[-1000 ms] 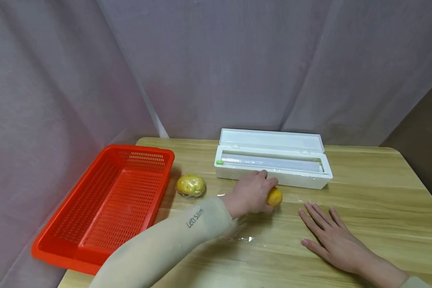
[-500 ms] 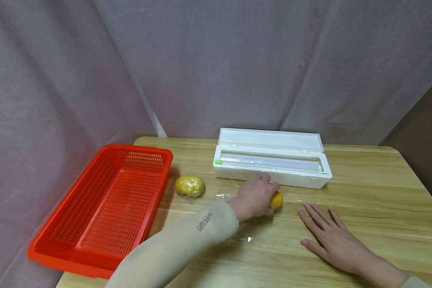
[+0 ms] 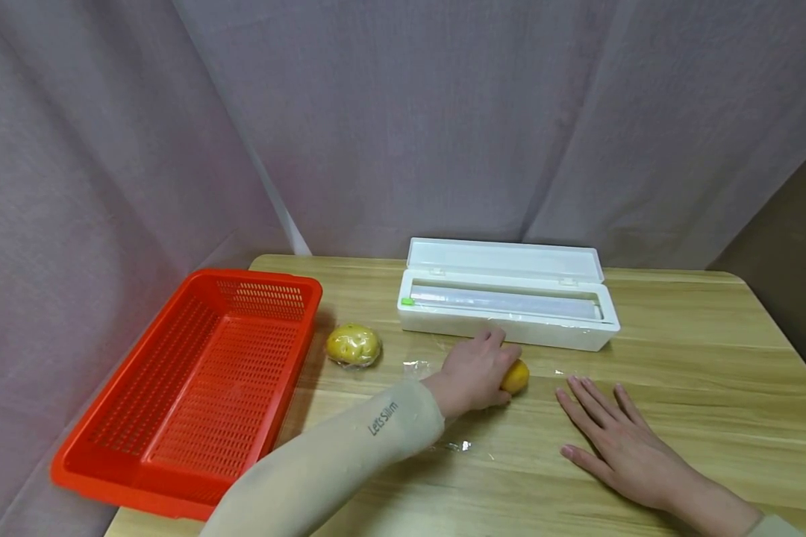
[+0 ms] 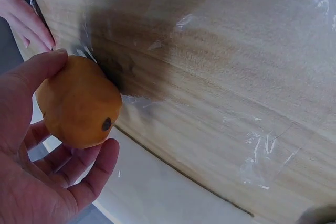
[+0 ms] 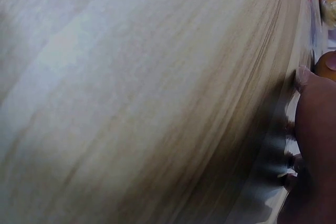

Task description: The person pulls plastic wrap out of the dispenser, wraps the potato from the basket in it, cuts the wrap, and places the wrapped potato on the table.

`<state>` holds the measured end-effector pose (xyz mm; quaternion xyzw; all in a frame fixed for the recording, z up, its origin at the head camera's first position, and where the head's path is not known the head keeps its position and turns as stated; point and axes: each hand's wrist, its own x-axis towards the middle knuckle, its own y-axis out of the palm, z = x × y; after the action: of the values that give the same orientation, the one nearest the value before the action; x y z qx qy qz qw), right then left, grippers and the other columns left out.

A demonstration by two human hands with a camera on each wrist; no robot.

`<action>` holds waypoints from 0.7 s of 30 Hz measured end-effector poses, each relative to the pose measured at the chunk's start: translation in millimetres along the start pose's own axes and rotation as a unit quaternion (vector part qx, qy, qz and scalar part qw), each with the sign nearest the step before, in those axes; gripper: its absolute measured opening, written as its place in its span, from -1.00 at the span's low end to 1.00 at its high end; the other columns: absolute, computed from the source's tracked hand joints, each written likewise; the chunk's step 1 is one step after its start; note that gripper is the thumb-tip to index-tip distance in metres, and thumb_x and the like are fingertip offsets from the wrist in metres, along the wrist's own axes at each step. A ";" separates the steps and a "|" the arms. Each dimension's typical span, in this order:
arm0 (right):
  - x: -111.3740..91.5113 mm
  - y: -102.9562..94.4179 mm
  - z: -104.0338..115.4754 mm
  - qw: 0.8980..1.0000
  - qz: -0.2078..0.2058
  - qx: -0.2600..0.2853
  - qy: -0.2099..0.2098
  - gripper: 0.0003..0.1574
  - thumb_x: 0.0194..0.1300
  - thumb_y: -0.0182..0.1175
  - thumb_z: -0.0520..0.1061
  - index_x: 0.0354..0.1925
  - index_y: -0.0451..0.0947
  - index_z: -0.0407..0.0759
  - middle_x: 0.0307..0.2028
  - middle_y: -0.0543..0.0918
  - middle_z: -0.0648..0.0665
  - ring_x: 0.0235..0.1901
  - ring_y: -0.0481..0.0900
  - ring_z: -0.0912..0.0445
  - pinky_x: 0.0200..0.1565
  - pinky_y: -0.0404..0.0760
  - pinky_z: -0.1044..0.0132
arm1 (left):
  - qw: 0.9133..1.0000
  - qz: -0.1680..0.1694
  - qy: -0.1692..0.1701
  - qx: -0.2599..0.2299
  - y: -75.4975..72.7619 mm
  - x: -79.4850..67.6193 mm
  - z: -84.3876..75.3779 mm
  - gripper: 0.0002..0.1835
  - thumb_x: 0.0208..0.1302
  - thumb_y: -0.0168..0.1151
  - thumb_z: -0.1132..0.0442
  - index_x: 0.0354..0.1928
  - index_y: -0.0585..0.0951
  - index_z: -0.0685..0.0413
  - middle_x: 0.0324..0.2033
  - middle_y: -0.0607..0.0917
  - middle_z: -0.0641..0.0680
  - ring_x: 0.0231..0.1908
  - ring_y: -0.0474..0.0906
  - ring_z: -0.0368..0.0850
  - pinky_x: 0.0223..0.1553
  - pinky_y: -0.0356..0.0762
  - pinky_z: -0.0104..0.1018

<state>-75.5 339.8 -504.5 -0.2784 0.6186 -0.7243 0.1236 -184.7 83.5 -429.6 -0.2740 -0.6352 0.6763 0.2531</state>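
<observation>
My left hand (image 3: 477, 373) grips a smooth orange-coloured fruit (image 4: 79, 103) with a dark spot, thumb on one side and fingers curled on the other. Beneath it a sheet of clear cling film (image 3: 416, 368) lies on the table, its creases glinting. My right hand (image 3: 625, 447) rests flat on the table to the right of the fruit, fingers spread. Behind the left hand stands a white cling film dispenser (image 3: 510, 332), lid up, with the film roll (image 3: 504, 300) showing inside. A potato (image 3: 353, 344) wrapped in clear film sits to the left.
A red plastic basket (image 3: 278, 373) with slotted walls stands at the table's left side. The wooden table (image 3: 698, 358) runs back to a grey curtain (image 3: 403, 134). A green slider (image 3: 407, 301) sits at the dispenser's left end.
My left hand has moved slightly right and down in the head view with the fruit, and the view has shifted a little. The right hand has stayed still.
</observation>
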 end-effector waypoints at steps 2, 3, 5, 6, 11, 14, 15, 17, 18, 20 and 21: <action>0.2 0.7 -0.2 1.000 0.000 0.001 -0.001 0.00 0.45 0.34 0.21 0.61 0.28 -0.23 0.66 0.16 -0.26 0.68 -0.34 0.20 0.63 -0.50 0.01 | 1.000 -0.002 0.000 0.001 1.3 -0.2 0.6 -0.39 0.23 0.54 -0.27 0.23 0.61 -0.24 0.00 0.57 -0.10 -0.04 0.47 -0.24 -0.27 0.59 -0.44; 0.2 0.8 -0.3 1.000 0.000 0.000 0.000 0.00 0.45 0.34 0.22 0.61 0.28 -0.23 0.66 0.16 -0.25 0.68 -0.35 0.20 0.63 -0.50 0.01 | 1.000 -0.003 0.000 0.001 1.8 -0.3 1.0 -0.38 0.23 0.53 -0.28 0.24 0.60 -0.24 0.00 0.56 -0.10 -0.03 0.47 -0.24 -0.26 0.59 -0.44; 0.2 1.2 -0.5 1.000 -0.001 -0.001 -0.001 0.01 0.45 0.34 0.22 0.61 0.28 -0.23 0.66 0.16 -0.25 0.68 -0.35 0.20 0.63 -0.50 0.00 | 1.000 -0.003 0.000 -0.001 2.6 -0.6 1.8 -0.36 0.22 0.53 -0.28 0.26 0.59 -0.24 0.01 0.56 -0.10 -0.03 0.47 -0.24 -0.24 0.59 -0.44; 0.1 1.7 -0.8 1.000 0.000 -0.001 -0.001 0.01 0.45 0.34 0.22 0.61 0.27 -0.23 0.66 0.15 -0.25 0.68 -0.35 0.20 0.63 -0.50 0.00 | 1.000 -0.004 0.001 -0.002 2.9 -0.8 2.3 -0.35 0.22 0.54 -0.28 0.26 0.59 -0.24 0.02 0.56 -0.10 -0.03 0.47 -0.24 -0.23 0.59 -0.44; -0.2 2.9 -2.2 1.000 0.004 -0.001 -0.001 0.03 0.45 0.34 0.23 0.63 0.24 -0.22 0.68 0.10 -0.23 0.68 -0.36 0.20 0.63 -0.50 -0.03 | 1.000 -0.007 0.003 -0.011 2.6 -2.9 5.2 -0.31 0.21 0.54 -0.28 0.30 0.55 -0.23 0.05 0.55 -0.10 0.01 0.48 -0.23 -0.16 0.61 -0.43; -0.2 2.3 -2.5 1.000 0.002 0.000 -0.002 0.03 0.44 0.35 0.22 0.62 0.25 -0.22 0.68 0.09 -0.22 0.69 -0.35 0.19 0.63 -0.50 -0.04 | 1.000 -0.009 0.004 -0.021 1.7 -5.1 7.8 -0.29 0.22 0.55 -0.26 0.32 0.53 -0.22 0.08 0.55 -0.09 0.03 0.49 -0.22 -0.14 0.61 -0.42; -0.1 1.7 -2.3 1.000 0.001 0.001 -0.002 0.03 0.44 0.35 0.22 0.62 0.26 -0.23 0.68 0.10 -0.21 0.69 -0.35 0.20 0.63 -0.49 -0.03 | 1.000 -0.009 0.004 -0.025 1.2 -6.2 8.8 -0.29 0.22 0.55 -0.25 0.33 0.53 -0.23 0.09 0.55 -0.09 0.03 0.49 -0.22 -0.13 0.61 -0.42; -0.1 0.7 -1.9 1.000 0.001 0.001 -0.002 0.02 0.44 0.36 0.22 0.61 0.28 -0.23 0.69 0.08 -0.20 0.68 -0.35 0.20 0.63 -0.50 -0.02 | 0.999 -0.012 0.007 -0.031 -0.1 -9.1 11.5 -0.28 0.22 0.55 -0.24 0.34 0.51 -0.22 0.12 0.55 -0.08 0.07 0.49 -0.21 -0.08 0.61 -0.40; -0.1 0.3 -1.7 1.000 0.002 0.000 -0.001 0.02 0.44 0.36 0.22 0.61 0.28 -0.23 0.69 0.07 -0.19 0.68 -0.36 0.21 0.63 -0.50 -0.02 | 0.999 -0.014 0.010 -0.034 -0.9 -11.0 13.1 -0.27 0.22 0.56 -0.23 0.35 0.51 -0.22 0.14 0.54 -0.07 0.08 0.49 -0.20 -0.06 0.61 -0.39; 0.0 -0.7 -1.1 1.000 0.007 0.002 0.003 0.02 0.44 0.35 0.22 0.62 0.27 -0.22 0.70 0.05 -0.18 0.68 -0.37 0.21 0.63 -0.51 -0.01 | 0.999 -0.021 0.016 -0.038 -3.0 -16.6 16.7 -0.25 0.21 0.57 -0.21 0.37 0.49 -0.21 0.16 0.54 -0.05 0.10 0.49 -0.18 -0.02 0.62 -0.38; -0.1 -0.9 -1.1 1.000 0.011 0.003 0.005 0.02 0.45 0.34 0.22 0.62 0.26 -0.22 0.70 0.04 -0.18 0.68 -0.38 0.22 0.63 -0.52 -0.02 | 0.999 -0.027 0.019 -0.041 -3.8 -20.3 18.9 -0.25 0.20 0.58 -0.20 0.37 0.50 -0.20 0.16 0.53 -0.05 0.10 0.49 -0.18 -0.01 0.62 -0.37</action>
<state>-75.9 340.9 -503.8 -0.2680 0.6203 -0.7258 0.1293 -183.1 56.1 -423.9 -0.2798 -0.6643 0.6375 0.2720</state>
